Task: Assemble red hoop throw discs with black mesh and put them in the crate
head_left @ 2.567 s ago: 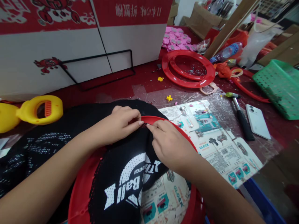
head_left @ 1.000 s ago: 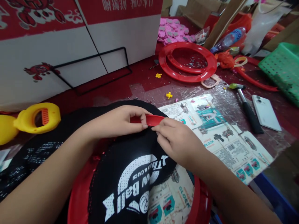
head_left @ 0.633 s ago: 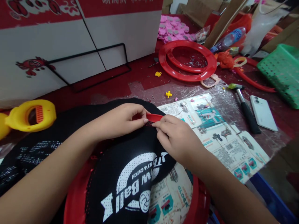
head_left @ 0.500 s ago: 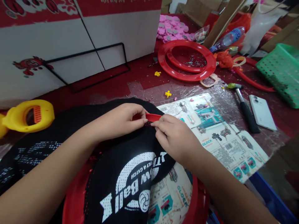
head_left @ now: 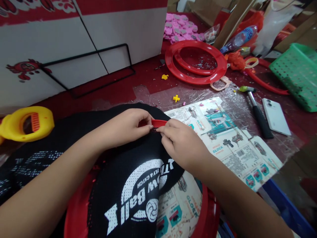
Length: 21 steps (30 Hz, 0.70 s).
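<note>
A black mesh cloth (head_left: 111,198) with white "Throw Ball" lettering lies over a large red plastic ring (head_left: 76,205). At the ring's far side, my left hand (head_left: 131,127) pinches the cloth's edge against the red rim, thumb in front and fingers behind. Just to its right, my right hand (head_left: 180,142) is closed, with thumb and forefinger on the same cloth edge. A short stretch of red rim shows between the two hands. Through the ring's right part, printed card is visible under the cloth.
Beyond the hands lie two red rings (head_left: 195,79), yellow plastic bits (head_left: 176,98) and scattered small screws. To the right are a hammer (head_left: 260,115), a phone (head_left: 276,115) and a green basket (head_left: 294,76). A yellow plastic part (head_left: 47,124) sits left, before a white-red carton (head_left: 119,29).
The whole view has shifted slightly, so things appear a little further left. Both hands keep their grip on the cloth edge at the rim, with barely any finger movement.
</note>
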Motion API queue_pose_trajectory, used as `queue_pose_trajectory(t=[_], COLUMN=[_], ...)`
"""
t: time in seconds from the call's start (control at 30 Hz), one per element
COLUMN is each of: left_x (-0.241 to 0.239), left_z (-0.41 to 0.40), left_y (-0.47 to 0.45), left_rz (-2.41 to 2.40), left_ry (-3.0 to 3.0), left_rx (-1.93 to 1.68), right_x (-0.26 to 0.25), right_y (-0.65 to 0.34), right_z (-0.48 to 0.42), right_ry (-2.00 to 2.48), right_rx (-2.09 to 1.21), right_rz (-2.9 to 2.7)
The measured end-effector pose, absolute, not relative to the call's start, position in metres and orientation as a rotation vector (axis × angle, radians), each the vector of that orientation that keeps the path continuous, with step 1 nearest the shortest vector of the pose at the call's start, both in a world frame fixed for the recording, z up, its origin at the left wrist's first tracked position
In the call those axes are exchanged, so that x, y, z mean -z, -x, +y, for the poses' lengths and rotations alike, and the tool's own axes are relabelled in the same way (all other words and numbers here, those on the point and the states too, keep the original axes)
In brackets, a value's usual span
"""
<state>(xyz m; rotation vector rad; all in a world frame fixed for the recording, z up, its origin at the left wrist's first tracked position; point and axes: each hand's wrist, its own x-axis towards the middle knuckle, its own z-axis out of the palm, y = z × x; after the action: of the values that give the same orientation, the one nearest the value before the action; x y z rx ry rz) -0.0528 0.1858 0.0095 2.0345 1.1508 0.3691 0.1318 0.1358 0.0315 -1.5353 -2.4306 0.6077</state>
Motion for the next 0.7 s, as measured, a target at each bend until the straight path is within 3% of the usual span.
queue_pose_trajectory(t=[0.27,0.5,0.7], left_x=[-0.008,-0.007,-0.009], left_z=[0.186,0.184,0.181], left_y=[0.054,0.057,0.059], left_rz=[1.110,1.012,0.889], left_ry=[-1.979,-1.969,-2.117], left_rx=[-0.395,-0.451,-0.566], right_x=[-0.032,-0.050,-0.047], right_y=[-0.133,-0.132,-0.138], right_z=[0.133,0.124,0.127], right_ry=[1.525,1.716,1.659], right_rx=[-0.511,-0.725,-0.593], right_rz=[-2.553,-2.612,-2.554])
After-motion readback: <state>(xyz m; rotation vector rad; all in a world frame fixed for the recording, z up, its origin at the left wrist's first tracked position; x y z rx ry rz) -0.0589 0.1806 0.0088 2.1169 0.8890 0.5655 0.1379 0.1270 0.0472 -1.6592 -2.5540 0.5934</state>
